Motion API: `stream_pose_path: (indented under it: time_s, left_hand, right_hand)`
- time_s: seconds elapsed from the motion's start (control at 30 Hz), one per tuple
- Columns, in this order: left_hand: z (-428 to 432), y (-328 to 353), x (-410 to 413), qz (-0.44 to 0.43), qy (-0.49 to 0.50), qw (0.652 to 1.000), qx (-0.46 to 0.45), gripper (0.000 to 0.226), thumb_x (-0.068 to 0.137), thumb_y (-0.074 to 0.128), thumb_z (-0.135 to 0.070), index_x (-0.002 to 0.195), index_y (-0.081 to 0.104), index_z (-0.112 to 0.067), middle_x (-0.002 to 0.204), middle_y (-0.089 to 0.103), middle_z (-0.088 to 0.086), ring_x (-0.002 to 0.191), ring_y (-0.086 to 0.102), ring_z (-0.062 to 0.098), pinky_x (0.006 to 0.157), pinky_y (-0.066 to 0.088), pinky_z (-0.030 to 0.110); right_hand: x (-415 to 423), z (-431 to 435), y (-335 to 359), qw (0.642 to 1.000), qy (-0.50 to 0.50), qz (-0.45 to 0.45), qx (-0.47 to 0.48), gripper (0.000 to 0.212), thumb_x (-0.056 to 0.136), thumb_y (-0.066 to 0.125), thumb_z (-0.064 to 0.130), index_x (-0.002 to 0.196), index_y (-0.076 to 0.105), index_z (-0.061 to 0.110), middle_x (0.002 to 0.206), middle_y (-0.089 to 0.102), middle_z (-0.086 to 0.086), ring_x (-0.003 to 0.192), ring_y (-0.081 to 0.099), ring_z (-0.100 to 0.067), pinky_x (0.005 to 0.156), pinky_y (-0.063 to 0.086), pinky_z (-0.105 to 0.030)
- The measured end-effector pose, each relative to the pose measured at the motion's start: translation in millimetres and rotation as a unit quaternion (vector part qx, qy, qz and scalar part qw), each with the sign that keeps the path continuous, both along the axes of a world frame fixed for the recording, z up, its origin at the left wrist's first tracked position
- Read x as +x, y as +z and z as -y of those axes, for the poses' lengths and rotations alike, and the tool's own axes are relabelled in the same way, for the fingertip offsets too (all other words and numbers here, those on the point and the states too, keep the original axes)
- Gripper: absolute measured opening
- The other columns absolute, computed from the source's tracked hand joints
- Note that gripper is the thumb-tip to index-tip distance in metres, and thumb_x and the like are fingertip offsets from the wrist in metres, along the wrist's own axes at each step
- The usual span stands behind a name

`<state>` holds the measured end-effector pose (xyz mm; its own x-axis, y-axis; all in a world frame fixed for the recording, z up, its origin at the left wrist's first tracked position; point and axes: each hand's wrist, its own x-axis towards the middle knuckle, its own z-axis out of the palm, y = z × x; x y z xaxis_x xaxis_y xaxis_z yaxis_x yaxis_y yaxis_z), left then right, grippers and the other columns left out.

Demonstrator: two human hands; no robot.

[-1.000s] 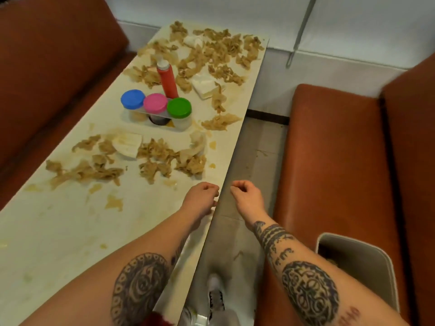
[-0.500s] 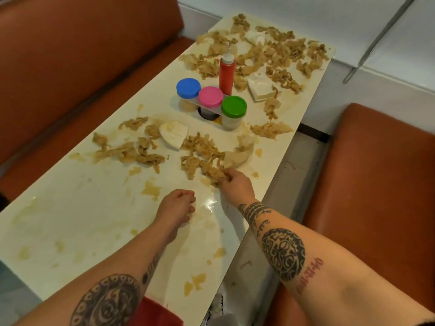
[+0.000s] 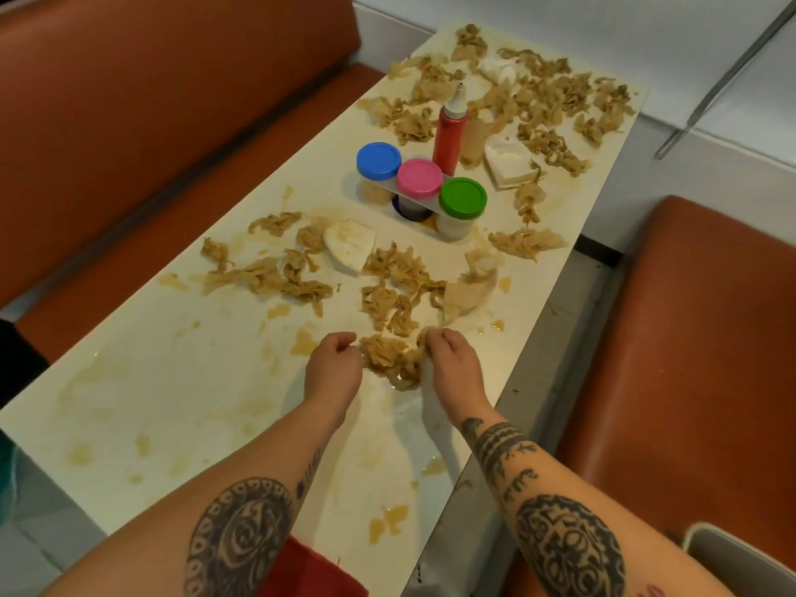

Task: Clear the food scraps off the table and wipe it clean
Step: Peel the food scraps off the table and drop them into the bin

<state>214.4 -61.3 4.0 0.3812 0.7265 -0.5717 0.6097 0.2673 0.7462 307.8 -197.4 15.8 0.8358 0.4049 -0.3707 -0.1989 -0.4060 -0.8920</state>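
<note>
Scrap clump (image 3: 390, 359) between the grips — right hand (image 3: 452, 364) pinching it, left hand (image 3: 334, 366) curled alongside

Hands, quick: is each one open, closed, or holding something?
Left hand: curled beside the scraps; grip cannot be told.
Right hand: holding those scraps.

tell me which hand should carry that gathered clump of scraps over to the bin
Right. The right hand grips the scrap clump, and the bin sits low on that same side.
</note>
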Motion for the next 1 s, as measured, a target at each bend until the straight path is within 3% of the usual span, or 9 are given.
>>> stream_pose_path:
  time_s: [0.1, 0.27, 0.37, 0.47, 0.57, 0.63, 0.73, 0.87, 1.0]
  left_hand:
    - [1.7, -4.0, 5.1, -0.013, -0.053, 0.998, 0.043, 0.026, 0.098, 0.049, -0.017, 0.116, 0.063, -0.03, 0.116, 0.064, -0.004, 0.083, 0.061, 0.013, 0.063, 0.045, 0.028]
    - [6.6, -20.2, 7.8, -0.032, -0.22, 0.958, 0.181, 0.041, 0.091, 0.069, -0.03, 0.131, 0.063, -0.028, 0.132, 0.053, -0.006, 0.123, 0.045, 0.023, 0.102, 0.044, 0.037]
    - [2.4, -25.0, 8.8, -0.057, -0.254, 0.937, 0.233, 0.022, 0.094, 0.068, -0.033, 0.114, 0.069, -0.024, 0.116, 0.059, -0.004, 0.117, 0.046, 0.026, 0.093, 0.044, 0.036]
    - [-4.7, -17.9, 9.0, -0.011, -0.188, 0.955, 0.231, 0.017, 0.099, 0.06, -0.033, 0.097, 0.068, -0.019, 0.099, 0.063, -0.002, 0.102, 0.056, 0.027, 0.085, 0.05, 0.042]
    - [-10.9, 1.1, 8.3, 0.051, -0.082, 0.986, 0.136, 0.023, 0.1, 0.054, -0.03, 0.084, 0.059, -0.013, 0.085, 0.062, -0.001, 0.082, 0.056, 0.021, 0.067, 0.043, 0.034]
    - [-17.2, 10.6, 5.7, 0.088, 0.001, 0.994, 0.072, 0.018, 0.094, 0.056, -0.028, 0.083, 0.054, -0.013, 0.084, 0.057, -0.001, 0.08, 0.052, 0.02, 0.069, 0.044, 0.036]
    - [-26.8, 19.8, 1.7, 0.145, 0.106, 0.984, -0.015, 0.008, 0.086, 0.055, -0.022, 0.093, 0.056, -0.018, 0.096, 0.062, 0.005, 0.088, 0.065, 0.026, 0.085, 0.058, 0.047]
    - [-31.0, 20.5, -9.1, 0.171, 0.137, 0.974, -0.065, 0.034, 0.098, 0.042, -0.005, 0.122, 0.059, -0.022, 0.095, 0.064, 0.008, 0.075, 0.065, 0.022, 0.074, 0.062, 0.036]
    - [-32.0, 16.4, -22.0, 0.124, 0.13, 0.983, -0.042, 0.033, 0.096, 0.039, 0.0, 0.097, 0.069, -0.014, 0.094, 0.064, 0.006, 0.071, 0.056, 0.019, 0.058, 0.053, 0.027]
  right_hand:
    - [9.1, 5.7, 11.3, 0.996, -0.056, -0.04, 0.056, 0.037, 0.101, 0.043, 0.032, 0.086, 0.059, 0.002, 0.083, 0.063, -0.006, 0.078, 0.055, -0.017, 0.075, 0.042, -0.038]
    - [23.8, 11.9, 38.1, 0.976, -0.104, -0.133, 0.138, 0.039, 0.107, 0.044, 0.044, 0.091, 0.058, 0.012, 0.073, 0.068, -0.005, 0.066, 0.064, -0.02, 0.061, 0.05, -0.03]
    - [28.0, 17.3, 42.1, 0.974, -0.093, -0.151, 0.143, 0.03, 0.106, 0.051, 0.036, 0.092, 0.055, 0.01, 0.068, 0.064, -0.007, 0.06, 0.064, -0.023, 0.056, 0.05, -0.03]
    - [29.3, 20.9, 39.2, 0.971, -0.084, -0.177, 0.139, 0.015, 0.107, 0.05, 0.022, 0.113, 0.057, 0.01, 0.078, 0.068, -0.009, 0.058, 0.063, -0.023, 0.054, 0.05, -0.029]
    - [24.4, 18.8, 27.2, 0.978, -0.072, -0.17, 0.096, 0.016, 0.103, 0.051, 0.009, 0.114, 0.061, 0.016, 0.096, 0.072, -0.007, 0.064, 0.064, -0.018, 0.055, 0.051, -0.026]
    - [19.7, 15.7, 14.7, 0.993, -0.034, -0.11, 0.013, 0.017, 0.101, 0.054, 0.01, 0.109, 0.065, 0.019, 0.1, 0.071, -0.004, 0.065, 0.061, -0.013, 0.054, 0.048, -0.023]
    - [14.2, 7.9, -6.0, 0.991, 0.072, -0.01, -0.111, 0.014, 0.097, 0.063, 0.023, 0.11, 0.068, 0.021, 0.097, 0.069, 0.0, 0.079, 0.064, -0.014, 0.062, 0.049, -0.025]
    - [2.7, -2.7, -23.5, 0.949, 0.195, 0.074, -0.235, 0.038, 0.088, 0.074, 0.04, 0.118, 0.066, 0.019, 0.11, 0.058, -0.002, 0.093, 0.062, -0.021, 0.073, 0.048, -0.028]
    - [-3.6, -6.6, -28.1, 0.937, 0.205, 0.116, -0.26, 0.017, 0.096, 0.064, 0.032, 0.106, 0.067, 0.018, 0.109, 0.057, -0.003, 0.093, 0.061, -0.024, 0.078, 0.049, -0.034]
